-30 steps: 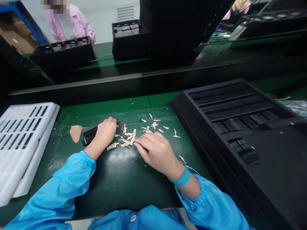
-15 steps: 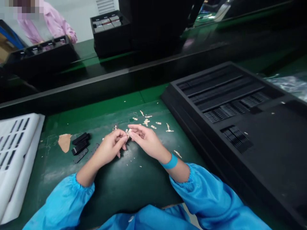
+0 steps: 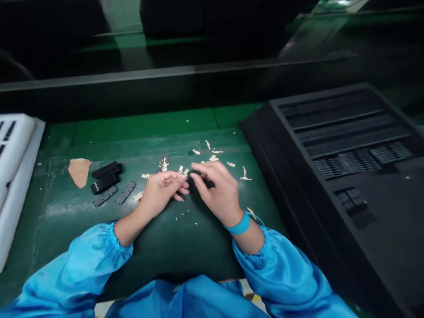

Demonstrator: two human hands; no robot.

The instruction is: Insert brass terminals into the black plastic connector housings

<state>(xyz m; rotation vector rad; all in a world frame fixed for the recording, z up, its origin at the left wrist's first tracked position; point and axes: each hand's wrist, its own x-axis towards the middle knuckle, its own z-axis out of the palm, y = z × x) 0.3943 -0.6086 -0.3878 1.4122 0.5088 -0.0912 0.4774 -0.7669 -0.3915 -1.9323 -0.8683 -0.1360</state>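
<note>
My left hand point(image 3: 162, 192) and my right hand point(image 3: 217, 190) meet over the green mat point(image 3: 159, 238), fingertips pinched together on a small dark part point(image 3: 194, 176) between them. Most of that part is hidden by the fingers. Small beige scraps point(image 3: 212, 157) lie scattered just beyond the hands. To the left of my left hand rest several flat black strips point(image 3: 114, 190) and a stack of black pieces point(image 3: 106, 170). Both sleeves are blue, and a blue band circles my right wrist.
A large black tray point(image 3: 347, 145) with slotted rows fills the right side. A white foam tray point(image 3: 13, 150) sits at the left edge. A beige patch point(image 3: 78, 170) marks the mat. A dark rail point(image 3: 132, 84) runs across behind the mat.
A second ago the hands were apart, left on the black pieces, right among the scraps. They came together and now pinch a small part. The view tilted down.
</note>
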